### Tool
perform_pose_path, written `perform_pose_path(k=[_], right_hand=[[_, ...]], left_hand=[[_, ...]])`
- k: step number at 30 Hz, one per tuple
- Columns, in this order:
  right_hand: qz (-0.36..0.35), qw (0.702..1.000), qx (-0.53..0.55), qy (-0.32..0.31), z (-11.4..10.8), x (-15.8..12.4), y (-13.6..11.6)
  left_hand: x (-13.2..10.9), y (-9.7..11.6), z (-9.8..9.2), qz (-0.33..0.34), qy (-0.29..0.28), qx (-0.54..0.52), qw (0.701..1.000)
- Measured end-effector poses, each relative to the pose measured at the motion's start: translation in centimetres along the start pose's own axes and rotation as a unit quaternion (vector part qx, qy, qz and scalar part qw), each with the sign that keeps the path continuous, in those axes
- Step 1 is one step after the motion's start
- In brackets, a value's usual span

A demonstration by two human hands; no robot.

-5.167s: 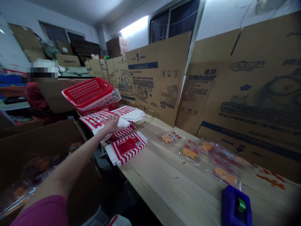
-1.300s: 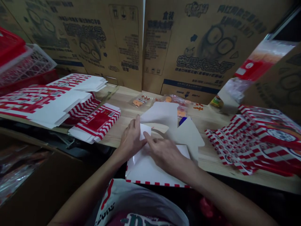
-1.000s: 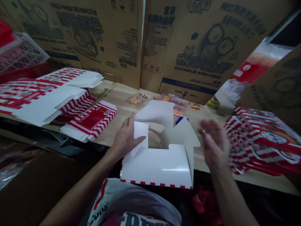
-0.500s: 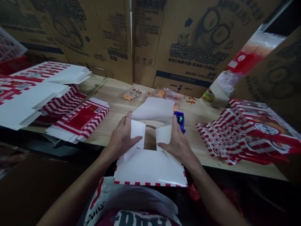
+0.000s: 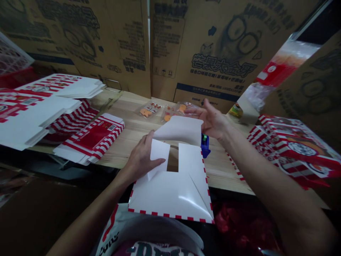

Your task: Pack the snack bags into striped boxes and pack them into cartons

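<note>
A white paperboard box (image 5: 170, 195) with a red-checked edge stands in front of me at the table's edge, its flaps partly folded and a gap showing between the two side flaps. My left hand (image 5: 142, 156) grips its left side, thumb laid over the left flap. My right hand (image 5: 211, 119) is off the box, above its far right corner, with fingers apart and nothing visible in them. Beneath it, a blue tape dispenser (image 5: 205, 147) is partly hidden by the box. Small clear packets (image 5: 149, 109) with orange pieces lie behind the box, close to my right fingertips.
Flat white-and-red cartons (image 5: 53, 103) are stacked at left, with a folded red-striped carton (image 5: 93, 137) beside them. More red-striped cartons (image 5: 298, 142) are piled at right. Large brown cardboard boxes (image 5: 213, 49) wall off the back of the wooden table (image 5: 125, 106).
My right hand has let go of the box's right side and moved up and away toward the packets. The right side flap now lies inward over the opening. My left hand keeps its hold.
</note>
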State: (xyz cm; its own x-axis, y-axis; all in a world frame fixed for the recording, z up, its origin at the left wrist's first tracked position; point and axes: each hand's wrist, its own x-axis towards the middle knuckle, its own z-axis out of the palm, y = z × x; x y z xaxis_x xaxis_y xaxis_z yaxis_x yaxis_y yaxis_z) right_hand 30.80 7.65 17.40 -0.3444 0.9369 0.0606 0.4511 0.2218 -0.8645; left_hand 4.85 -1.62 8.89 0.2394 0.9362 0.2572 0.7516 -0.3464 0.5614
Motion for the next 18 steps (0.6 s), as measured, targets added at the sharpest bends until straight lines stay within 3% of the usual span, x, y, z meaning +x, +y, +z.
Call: perform_pose_path(k=[3, 6, 11, 18], right_hand=[[0.041, 0.971, 0.065, -0.228, 1.6, 0.9, -0.9], [0.019, 0.947, -0.027, -0.318, 2.9, 0.1, -0.8], [-0.048, 0.926, -0.261, -0.269, 4.4, -2.0, -0.4], [-0.111, 0.910, -0.348, -0.194, 7.4, -4.6, 0.5]], left_hand=[[0.1, -0.1, -0.1, 0.003, -0.002, -0.031, 1.000], [0.3, -0.5, -0.4, -0.008, -0.013, -0.097, 0.995], [0.7, -1.6, -0.2, -0.048, -0.059, -0.258, 0.963], [0.7, -1.4, 1.0, -0.121, -0.009, -0.334, 0.935]])
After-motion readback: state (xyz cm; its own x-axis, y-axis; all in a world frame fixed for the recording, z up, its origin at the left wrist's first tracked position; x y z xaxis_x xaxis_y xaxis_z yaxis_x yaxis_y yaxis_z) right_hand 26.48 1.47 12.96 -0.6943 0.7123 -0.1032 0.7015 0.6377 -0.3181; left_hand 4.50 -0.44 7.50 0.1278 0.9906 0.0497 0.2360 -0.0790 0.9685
